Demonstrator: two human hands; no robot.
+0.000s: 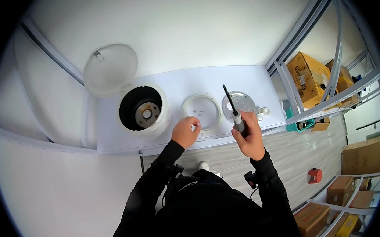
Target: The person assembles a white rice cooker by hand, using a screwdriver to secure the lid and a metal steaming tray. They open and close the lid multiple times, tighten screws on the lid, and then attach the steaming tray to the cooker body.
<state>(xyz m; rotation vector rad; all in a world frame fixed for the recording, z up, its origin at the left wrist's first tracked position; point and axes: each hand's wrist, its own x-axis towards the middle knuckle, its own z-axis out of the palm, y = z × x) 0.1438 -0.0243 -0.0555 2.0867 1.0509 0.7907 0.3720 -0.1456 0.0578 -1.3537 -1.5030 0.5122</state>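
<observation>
My right hand grips a screwdriver upright, its dark shaft pointing away over a round perforated metal plate. My left hand hovers at the near rim of a round white inner lid, fingers curled, pinching something too small to make out. Left of it stands a white rice cooker body, its pot removed and the heating plate showing, with its lid hinged open behind.
All of this lies on a white table set against white walls. Small white parts sit at the table's right edge. To the right are a metal rack with cardboard boxes, more boxes lower right, and a red object on the floor.
</observation>
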